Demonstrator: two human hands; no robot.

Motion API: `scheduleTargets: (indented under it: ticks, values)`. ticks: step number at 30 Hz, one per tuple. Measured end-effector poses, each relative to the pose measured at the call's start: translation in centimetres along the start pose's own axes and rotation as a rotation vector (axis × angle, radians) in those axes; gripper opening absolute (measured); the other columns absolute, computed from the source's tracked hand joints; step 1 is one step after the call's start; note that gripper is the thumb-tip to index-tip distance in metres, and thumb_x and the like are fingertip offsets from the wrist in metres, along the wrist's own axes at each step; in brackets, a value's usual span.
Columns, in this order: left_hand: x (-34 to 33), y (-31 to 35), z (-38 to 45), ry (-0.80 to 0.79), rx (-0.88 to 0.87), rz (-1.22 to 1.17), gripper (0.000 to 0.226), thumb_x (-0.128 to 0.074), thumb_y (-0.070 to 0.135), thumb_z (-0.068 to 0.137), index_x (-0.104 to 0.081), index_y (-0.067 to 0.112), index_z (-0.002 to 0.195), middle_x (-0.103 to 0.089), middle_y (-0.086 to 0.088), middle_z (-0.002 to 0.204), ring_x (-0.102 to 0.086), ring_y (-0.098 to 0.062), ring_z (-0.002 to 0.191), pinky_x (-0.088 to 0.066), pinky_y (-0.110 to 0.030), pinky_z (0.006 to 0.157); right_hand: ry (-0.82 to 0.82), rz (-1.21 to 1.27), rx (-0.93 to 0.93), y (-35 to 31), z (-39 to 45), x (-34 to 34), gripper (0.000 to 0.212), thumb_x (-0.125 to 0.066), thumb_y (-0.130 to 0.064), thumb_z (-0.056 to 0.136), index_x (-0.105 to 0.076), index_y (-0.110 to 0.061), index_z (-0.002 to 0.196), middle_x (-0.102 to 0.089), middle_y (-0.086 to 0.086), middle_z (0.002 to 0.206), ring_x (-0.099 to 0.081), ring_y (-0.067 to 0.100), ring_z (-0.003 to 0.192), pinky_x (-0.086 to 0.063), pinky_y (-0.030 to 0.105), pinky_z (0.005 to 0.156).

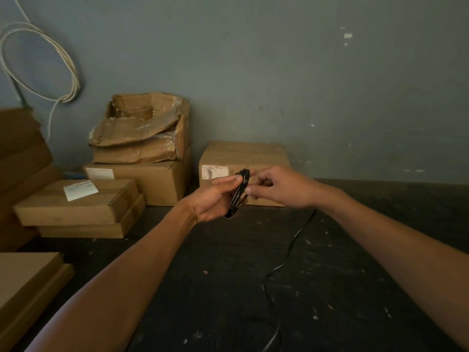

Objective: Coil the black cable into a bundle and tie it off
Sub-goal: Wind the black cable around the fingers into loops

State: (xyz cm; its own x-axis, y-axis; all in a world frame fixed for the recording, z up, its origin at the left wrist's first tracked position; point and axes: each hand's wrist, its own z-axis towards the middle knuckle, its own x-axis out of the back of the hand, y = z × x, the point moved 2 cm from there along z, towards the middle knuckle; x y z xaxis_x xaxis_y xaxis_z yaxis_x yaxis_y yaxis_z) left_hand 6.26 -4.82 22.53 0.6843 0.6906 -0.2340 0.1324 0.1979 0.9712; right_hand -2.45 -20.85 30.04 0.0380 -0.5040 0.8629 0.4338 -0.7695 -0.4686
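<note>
Black cable (pixel 238 193): several turns wound into a small tight coil, held up in the air between both hands, above the dark floor (pixel 228 275) and in front of a closed cardboard box (pixel 243 154). The coil stands on edge, tilted, top near the box's label, bottom hanging lower-left.

Left hand (pixel 215 199): palm up, fingers thru / round the coil, thumb on top near the upper turns, so it's holding the bundle. Right hand (pixel 276 186): fingers curled, tips pinched at the coil's right side; can't tell exactly which strand it has, fingers overlap there. Both forearms reach in from the bottom corners.

Loose end of the cable drops from under the right hand, runs down across the floor in a wavy line twd the bottom edge, w/ a loop near the bottom centre. Floor is dark, flecked w/ pale specks.

Beyond: the closed box sits against a grey wall (pixel 279 72). To its left, a torn open box (pixel 142 128) stacked on a bigger box (pixel 152 181). Further left, flat boxes (pixel 76 204) w/ a white label on top, more cardboard at the left edge. White cable (pixel 40 62) hangs looped on the wall, top left.
</note>
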Motion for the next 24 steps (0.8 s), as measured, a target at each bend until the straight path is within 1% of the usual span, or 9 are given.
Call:
scheduleTargets:
  ticks: [1, 3, 5, 8, 11, 14, 18, 21, 24]
  values:
    - [0.1, -0.1, 0.0, -0.004, 0.019, 0.031, 0.043, -0.06, 0.033, 0.091, -0.061, 0.018, 0.131, -0.055, -0.016, 0.126, -0.042, -0.034, 0.118, -0.024, -0.053, 0.117, -0.001, -0.039, 0.001, 0.2, 0.3, 0.5, 0.019, -0.062, -0.031, 0.093, -0.07, -0.014, 0.087, -0.065, -0.008, 0.077, -0.051, -0.004, 0.056, -0.035, 0.014, 0.053]
    - [0.1, -0.3, -0.1, -0.021, 0.055, 0.061, 0.043, -0.061, 0.033, 0.09, -0.063, 0.015, 0.128, -0.054, -0.017, 0.131, -0.046, -0.034, 0.123, -0.028, -0.048, 0.115, -0.008, -0.127, -0.004, 0.7, 0.8, 1.4, 0.018, -0.066, -0.032, 0.09, -0.07, -0.015, 0.089, -0.061, -0.006, 0.073, -0.044, 0.001, 0.056, -0.031, 0.023, 0.054]
    - [-0.5, -0.4, -0.1, -0.059, 0.076, 0.067, 0.041, -0.06, 0.03, 0.09, -0.063, 0.014, 0.128, -0.053, -0.015, 0.142, -0.045, -0.028, 0.135, -0.028, -0.047, 0.116, -0.005, -0.193, 0.01, 0.8, 1.2, 2.2, 0.014, -0.067, -0.031, 0.089, -0.069, -0.018, 0.087, -0.053, -0.011, 0.065, -0.042, 0.002, 0.056, -0.028, 0.025, 0.055]
    - [-1.5, -0.2, -0.2, -0.104, 0.107, 0.093, 0.038, -0.056, 0.03, 0.091, -0.062, 0.021, 0.127, -0.049, -0.011, 0.146, -0.043, -0.024, 0.135, -0.034, -0.048, 0.109, 0.005, -0.244, 0.042, 0.7, 1.6, 2.9, 0.009, -0.069, -0.032, 0.087, -0.065, -0.026, 0.082, -0.054, -0.015, 0.065, -0.046, 0.001, 0.058, -0.03, 0.025, 0.055]
    - [-1.4, -0.2, -0.3, -0.11, 0.116, 0.122, 0.037, -0.06, 0.034, 0.089, -0.066, 0.026, 0.125, -0.048, -0.008, 0.147, -0.038, -0.024, 0.14, -0.023, -0.06, 0.115, 0.025, -0.281, 0.05, 1.0, 1.9, 3.2, 0.011, -0.07, -0.036, 0.085, -0.066, -0.026, 0.082, -0.061, -0.013, 0.071, -0.054, 0.004, 0.064, -0.034, 0.027, 0.057]
    - [-1.1, -0.1, -0.5, -0.126, 0.166, 0.181, 0.039, -0.056, 0.035, 0.091, -0.062, 0.031, 0.129, -0.05, -0.005, 0.147, -0.037, -0.035, 0.14, -0.018, -0.068, 0.112, 0.04, -0.334, 0.067, 1.4, 2.0, 3.4, 0.014, -0.07, -0.039, 0.085, -0.066, -0.025, 0.085, -0.063, -0.006, 0.074, -0.053, 0.008, 0.065, -0.035, 0.03, 0.058]
    - [-1.3, 0.6, -1.3, -0.28, 0.246, 0.149, 0.051, -0.055, 0.037, 0.09, -0.05, 0.034, 0.141, -0.046, -0.007, 0.15, -0.034, -0.04, 0.14, -0.019, -0.073, 0.109, 0.071, -0.245, 0.113, 1.8, 2.1, 4.0, 0.01, -0.07, -0.033, 0.086, -0.065, -0.024, 0.088, -0.065, -0.001, 0.076, -0.054, 0.012, 0.065, -0.04, 0.033, 0.059]
    - [-1.5, 1.1, -1.9, -0.398, 0.248, 0.066, 0.054, -0.055, 0.035, 0.092, -0.043, 0.031, 0.145, -0.038, -0.014, 0.154, -0.034, -0.044, 0.139, -0.031, -0.069, 0.104, 0.136, -0.174, 0.132, 3.0, 2.1, 4.6, 0.007, -0.066, -0.027, 0.09, -0.068, -0.021, 0.093, -0.066, -0.005, 0.081, -0.059, 0.014, 0.073, -0.044, 0.036, 0.067]
    - [-2.2, 2.0, -2.3, -0.497, 0.202, -0.029, 0.057, -0.058, 0.032, 0.094, -0.039, 0.03, 0.147, -0.029, -0.019, 0.158, -0.027, -0.048, 0.142, -0.032, -0.068, 0.103, 0.236, -0.061, 0.139, 4.8, 2.2, 4.3, 0.016, -0.057, -0.017, 0.096, -0.071, -0.012, 0.102, -0.069, -0.002, 0.092, -0.064, 0.012, 0.086, -0.048, 0.031, 0.078]
